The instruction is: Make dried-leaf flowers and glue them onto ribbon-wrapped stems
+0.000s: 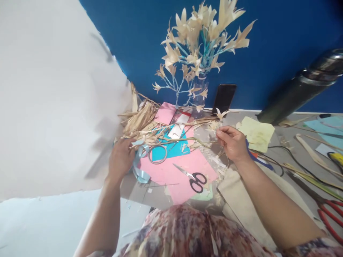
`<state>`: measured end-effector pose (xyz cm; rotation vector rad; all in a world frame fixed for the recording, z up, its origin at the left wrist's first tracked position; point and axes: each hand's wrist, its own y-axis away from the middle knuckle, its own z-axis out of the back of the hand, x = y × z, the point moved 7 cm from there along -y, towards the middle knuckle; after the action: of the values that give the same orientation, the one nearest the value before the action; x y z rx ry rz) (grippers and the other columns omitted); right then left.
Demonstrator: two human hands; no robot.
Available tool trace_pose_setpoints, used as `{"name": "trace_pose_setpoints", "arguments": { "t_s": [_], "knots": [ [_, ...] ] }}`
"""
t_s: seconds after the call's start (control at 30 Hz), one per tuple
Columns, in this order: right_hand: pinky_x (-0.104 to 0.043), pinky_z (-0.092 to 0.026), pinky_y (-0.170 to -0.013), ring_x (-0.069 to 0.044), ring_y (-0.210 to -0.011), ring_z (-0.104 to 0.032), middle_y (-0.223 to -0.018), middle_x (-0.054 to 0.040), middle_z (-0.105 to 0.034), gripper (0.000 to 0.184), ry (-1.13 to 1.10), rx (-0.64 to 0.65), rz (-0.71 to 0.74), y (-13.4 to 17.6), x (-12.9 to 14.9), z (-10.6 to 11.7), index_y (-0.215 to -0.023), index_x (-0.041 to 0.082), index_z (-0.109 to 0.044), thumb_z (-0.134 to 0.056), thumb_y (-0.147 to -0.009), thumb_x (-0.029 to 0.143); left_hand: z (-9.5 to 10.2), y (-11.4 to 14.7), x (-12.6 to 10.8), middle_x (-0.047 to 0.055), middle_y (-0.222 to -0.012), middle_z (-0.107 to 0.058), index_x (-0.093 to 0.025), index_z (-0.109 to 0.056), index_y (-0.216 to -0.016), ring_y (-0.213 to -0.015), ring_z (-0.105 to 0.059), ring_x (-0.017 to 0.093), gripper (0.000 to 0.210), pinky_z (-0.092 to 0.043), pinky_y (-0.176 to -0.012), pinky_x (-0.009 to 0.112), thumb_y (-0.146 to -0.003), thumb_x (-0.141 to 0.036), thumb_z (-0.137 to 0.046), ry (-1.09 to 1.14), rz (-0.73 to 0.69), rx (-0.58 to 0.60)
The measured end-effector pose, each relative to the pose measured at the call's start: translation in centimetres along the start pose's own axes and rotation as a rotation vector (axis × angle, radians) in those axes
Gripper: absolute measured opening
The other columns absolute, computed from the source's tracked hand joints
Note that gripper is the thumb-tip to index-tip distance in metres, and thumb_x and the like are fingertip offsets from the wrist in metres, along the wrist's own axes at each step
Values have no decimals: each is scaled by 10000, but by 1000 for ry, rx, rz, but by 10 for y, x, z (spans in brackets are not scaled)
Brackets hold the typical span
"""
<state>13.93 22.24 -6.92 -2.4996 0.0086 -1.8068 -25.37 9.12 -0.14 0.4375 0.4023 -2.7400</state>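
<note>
Before the phone [225, 96], our right hand [232, 143] pinches a small flower [222, 114], long axis near upright, blossom up; left of the phone, our left hand's [121, 157] grip we cannot tell.

"From where you stand, hands?"
"Two: one left hand [122, 157], one right hand [232, 142]."
"Scissors?"
"Two pairs: one black-handled pair [191, 176], one red-handled pair [321, 204]."
"Flowers?"
"One flower [221, 114] in the right hand; the bunch [194, 26] overlaps too much to count."
"Remainder?"
"Phone [224, 96], one. Dark flask [297, 89], one. Plastic bottle [199, 96], one. Yellow sheet [255, 134], one."
</note>
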Motion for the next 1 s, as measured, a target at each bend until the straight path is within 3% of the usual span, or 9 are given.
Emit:
{"name": "trace_pose_setpoints", "arguments": {
  "t_s": [0.13, 0.33, 0.43, 0.5, 0.6, 0.73, 0.8, 0.9, 1.0],
  "knots": [
    [-222, -322, -418, -69, -419, -431, -589, 17, -649, 205, 5, -9, 5, 1, 0, 1, -758, 184, -712, -855, -673, 305, -17, -19, -1, 144, -1160, -638, -198, -659, -1222, -1077, -600, 309, 450, -481, -917, 424, -796, -255, -522, -117, -67, 42],
    [-222, -315, -412, -73, -421, -424, -583, 20, -639, 217, 16, -1, 11, -1, -1, 1, -761, 183, -712, -855, -673, 320, -27, -38, 0, 135, -1019, -725, -177, -738, -830, -1050, -630, 310, 277, -456, -990, 455, -808, -335, -511, 36, -155, 91],
    [-217, -308, -411, -72, -429, -424, -590, 18, -641, 221, 19, 0, -3, -2, -3, 2, -759, 180, -710, -852, -678, 330, -11, -34, 8, 107, -981, -741, -177, -717, -840, -960, -664, 278, 260, -497, -922, 415, -786, -369, -550, 216, 19, -54],
    [-214, -305, -408, -72, -429, -425, -590, 22, -635, 225, 21, 8, -24, -1, -5, 0, -760, 180, -708, -851, -678, 334, -3, -25, 10, 57, -864, -732, -182, -692, -859, -815, -673, 231, 253, -528, -804, 362, -730, -394, -646, 522, 234, -152],
    [-214, -308, -409, -71, -422, -431, -591, 28, -625, 231, 8, 50, -61, 5, -9, -10, -761, 183, -705, -846, -683, 350, -23, -12, -34, 1, -730, -679, -184, -648, -835, -618, -617, 155, 271, -509, -624, 291, -680, -395, -718, 1045, 313, 12],
    [-219, -295, -400, -74, -407, -410, -554, 37, -599, 235, -14, 134, -120, 20, -8, -34, -747, 191, -708, -839, -675, 373, -61, 0, -121, -25, -595, -603, -167, -663, -750, -494, -521, 100, 231, -439, -519, 237, -655, -349, -769, 1212, 211, 321],
    [-218, -290, -397, -76, -409, -406, -539, 43, -583, 239, -10, 170, -138, 27, -4, -45, -734, 192, -715, -854, -642, 363, -76, 2, -152, -24, -604, -605, -163, -684, -741, -495, -518, 93, 191, -437, -519, 231, -675, -326, -759, 1211, 157, 389],
    [-220, -324, -419, -83, -432, -435, -550, 42, -592, 224, -10, 186, -124, 33, 4, -55, -738, 198, -723, -861, -629, 336, -93, 2, -177, -28, -610, -613, -166, -688, -720, -490, -523, 85, 134, -427, -512, 220, -690, -286, -740, 1199, 127, 401],
    [-228, -365, -442, -102, -463, -488, -565, 34, -611, 202, -4, 173, -106, 35, 6, -56, -721, 201, -704, -846, -661, 330, -106, 1, -186, -37, -603, -607, -172, -666, -698, -487, -527, 86, 118, -439, -511, 220, -684, -262, -741, 1263, 143, 392]
  ]
}}
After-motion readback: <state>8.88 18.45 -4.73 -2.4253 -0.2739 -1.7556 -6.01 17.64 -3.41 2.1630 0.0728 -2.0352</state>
